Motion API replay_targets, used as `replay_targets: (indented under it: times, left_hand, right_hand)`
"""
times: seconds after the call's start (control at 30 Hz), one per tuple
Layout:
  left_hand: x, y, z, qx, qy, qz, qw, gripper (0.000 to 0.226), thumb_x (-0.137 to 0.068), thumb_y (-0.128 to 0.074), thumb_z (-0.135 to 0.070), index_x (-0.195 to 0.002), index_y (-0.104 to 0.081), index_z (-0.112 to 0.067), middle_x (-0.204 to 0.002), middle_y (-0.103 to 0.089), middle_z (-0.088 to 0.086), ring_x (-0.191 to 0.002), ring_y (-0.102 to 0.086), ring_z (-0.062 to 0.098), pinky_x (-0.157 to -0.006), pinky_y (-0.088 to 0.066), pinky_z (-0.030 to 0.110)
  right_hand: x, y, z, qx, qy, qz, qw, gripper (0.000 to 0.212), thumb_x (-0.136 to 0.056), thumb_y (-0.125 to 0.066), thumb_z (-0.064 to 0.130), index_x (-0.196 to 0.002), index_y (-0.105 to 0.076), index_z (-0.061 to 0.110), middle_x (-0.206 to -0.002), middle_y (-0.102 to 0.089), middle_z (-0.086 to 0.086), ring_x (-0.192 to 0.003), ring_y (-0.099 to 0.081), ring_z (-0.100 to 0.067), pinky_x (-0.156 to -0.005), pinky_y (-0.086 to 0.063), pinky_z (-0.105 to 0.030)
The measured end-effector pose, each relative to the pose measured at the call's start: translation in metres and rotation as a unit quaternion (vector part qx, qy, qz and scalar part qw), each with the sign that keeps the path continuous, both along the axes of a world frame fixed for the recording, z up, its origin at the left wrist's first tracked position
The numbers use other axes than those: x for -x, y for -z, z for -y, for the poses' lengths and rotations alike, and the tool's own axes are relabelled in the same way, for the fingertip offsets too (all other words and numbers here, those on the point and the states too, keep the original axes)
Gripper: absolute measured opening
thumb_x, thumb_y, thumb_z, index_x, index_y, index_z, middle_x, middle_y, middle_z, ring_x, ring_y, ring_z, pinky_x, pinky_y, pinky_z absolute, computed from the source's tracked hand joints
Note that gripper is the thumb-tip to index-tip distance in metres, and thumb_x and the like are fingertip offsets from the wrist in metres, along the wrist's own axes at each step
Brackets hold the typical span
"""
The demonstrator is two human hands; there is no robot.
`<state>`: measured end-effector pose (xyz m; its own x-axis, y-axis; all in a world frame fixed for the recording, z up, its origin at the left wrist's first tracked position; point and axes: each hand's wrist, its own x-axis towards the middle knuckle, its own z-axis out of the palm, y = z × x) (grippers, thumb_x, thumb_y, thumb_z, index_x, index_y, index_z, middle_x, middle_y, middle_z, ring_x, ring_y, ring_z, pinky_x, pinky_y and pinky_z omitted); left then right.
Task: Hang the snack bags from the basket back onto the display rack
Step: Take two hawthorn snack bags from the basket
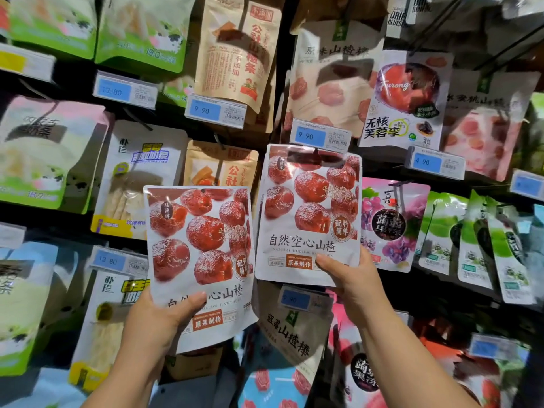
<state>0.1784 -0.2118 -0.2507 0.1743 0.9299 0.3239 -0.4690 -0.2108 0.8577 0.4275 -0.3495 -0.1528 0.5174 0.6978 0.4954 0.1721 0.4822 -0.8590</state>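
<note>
A price tag (321, 135) hides whether the top of the right-hand bag (309, 216) is hooked.

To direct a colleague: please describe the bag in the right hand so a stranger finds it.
On the display rack, find the blue 9.90 price tag right of centre. Directly below is a white bag of red hawthorn fruits, its bottom held by the right hand. Its twin, in the left hand, sits lower and leftward.
</note>
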Motion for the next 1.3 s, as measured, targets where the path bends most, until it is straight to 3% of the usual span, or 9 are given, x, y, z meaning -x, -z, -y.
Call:
replay_targets:
  times: [0.2, 0.33, 0.47, 0.57, 0.7, 0.8, 0.93, 1.17, 1.3]
  left_hand:
    - [0.0, 0.0, -0.001, -0.001, 0.007, 0.007, 1.0, 0.072, -0.032, -0.089, -0.036, -0.101, -0.071, -0.025, -0.098, -0.077, 0.007, -0.091, -0.073, 0.034, -0.089, -0.054, 0.057]
    - [-0.001, 0.001, -0.002, -0.005, 0.007, 0.007, 1.0, 0.073, -0.032, -0.09, -0.037, -0.102, -0.071, -0.023, -0.098, -0.077, 0.007, -0.091, -0.073, 0.034, -0.089, -0.054, 0.057]
    - [0.001, 0.003, -0.003, -0.003, -0.005, 0.002, 1.0, 0.077, -0.031, -0.09, -0.038, -0.103, -0.07, -0.021, -0.097, -0.077, 0.005, -0.09, -0.074, 0.032, -0.089, -0.054, 0.056]
    - [0.004, 0.004, -0.004, -0.001, -0.004, -0.001, 1.0, 0.077, -0.032, -0.091, -0.036, -0.104, -0.07, -0.019, -0.097, -0.077, 0.006, -0.09, -0.074, 0.033, -0.088, -0.054, 0.057]
    - [0.006, 0.002, -0.001, -0.006, -0.002, 0.003, 1.0, 0.059, -0.048, -0.095, -0.014, -0.102, -0.071, -0.017, -0.096, -0.077, 0.008, -0.091, -0.073, 0.035, -0.09, -0.054, 0.056]
    - [0.004, -0.002, 0.003, 0.0, 0.01, 0.017, 1.0, 0.04, -0.067, -0.081, 0.006, -0.101, -0.069, -0.013, -0.092, -0.077, 0.012, -0.088, -0.073, 0.037, -0.083, -0.057, 0.05]
    - [-0.005, -0.005, 0.006, -0.008, 0.039, 0.006, 0.999, 0.052, -0.055, -0.087, -0.003, -0.103, -0.07, -0.013, -0.096, -0.076, 0.013, -0.09, -0.073, 0.036, -0.085, -0.056, 0.052]
    - [-0.024, -0.016, 0.019, -0.016, 0.077, 0.006, 0.997, 0.042, -0.068, -0.08, 0.006, -0.106, -0.07, -0.01, -0.099, -0.076, 0.014, -0.091, -0.073, 0.036, -0.086, -0.056, 0.053]
    - [-0.032, -0.026, 0.03, -0.011, 0.1, 0.019, 0.995, 0.036, -0.075, -0.07, 0.013, -0.105, -0.069, -0.008, -0.095, -0.077, 0.013, -0.086, -0.074, 0.031, -0.066, -0.061, 0.034]
  right_hand:
    - [-0.002, 0.001, -0.005, 0.022, 0.012, -0.002, 1.0, 0.069, -0.064, -0.088, 0.004, -0.124, -0.056, 0.012, -0.11, -0.074, -0.012, -0.1, -0.072, -0.031, -0.094, -0.052, -0.058]
    - [-0.009, -0.003, -0.014, 0.037, 0.032, -0.01, 0.999, 0.059, -0.07, -0.084, 0.002, -0.122, -0.057, 0.009, -0.107, -0.074, -0.012, -0.096, -0.073, -0.029, -0.09, -0.056, -0.053]
    - [-0.02, -0.002, -0.026, 0.049, 0.041, -0.026, 0.998, 0.077, -0.057, -0.093, 0.019, -0.124, -0.056, 0.013, -0.111, -0.073, -0.012, -0.1, -0.072, -0.03, -0.093, -0.055, -0.053]
    - [-0.026, 0.003, -0.033, 0.055, 0.066, -0.021, 0.996, 0.055, -0.073, -0.086, 0.022, -0.12, -0.059, 0.017, -0.11, -0.073, -0.008, -0.102, -0.071, -0.027, -0.097, -0.053, -0.05]
    - [-0.026, 0.008, -0.037, 0.097, 0.165, 0.015, 0.981, 0.067, -0.066, -0.08, 0.055, -0.117, -0.053, 0.021, -0.112, -0.069, -0.001, -0.101, -0.067, -0.023, -0.093, -0.054, -0.047]
    - [-0.018, 0.013, -0.029, 0.096, 0.286, 0.08, 0.95, 0.05, -0.084, -0.073, 0.042, -0.118, -0.041, 0.024, -0.115, -0.053, -0.001, -0.11, -0.054, -0.025, -0.09, -0.044, -0.038]
    - [0.002, 0.019, -0.016, 0.049, 0.384, 0.191, 0.902, 0.051, -0.085, -0.072, 0.039, -0.124, -0.045, 0.02, -0.118, -0.047, 0.002, -0.116, -0.038, -0.019, -0.092, -0.028, -0.03]
    - [0.024, 0.023, -0.01, 0.058, 0.195, 0.222, 0.954, 0.011, -0.093, -0.065, 0.033, -0.096, -0.058, 0.025, -0.098, -0.062, 0.005, -0.095, -0.059, -0.016, -0.078, -0.047, -0.027]
    - [0.034, 0.026, -0.007, 0.114, 0.089, 0.205, 0.968, 0.038, -0.088, -0.068, 0.041, -0.119, -0.052, 0.027, -0.113, -0.059, 0.008, -0.105, -0.057, -0.005, -0.089, -0.047, -0.025]
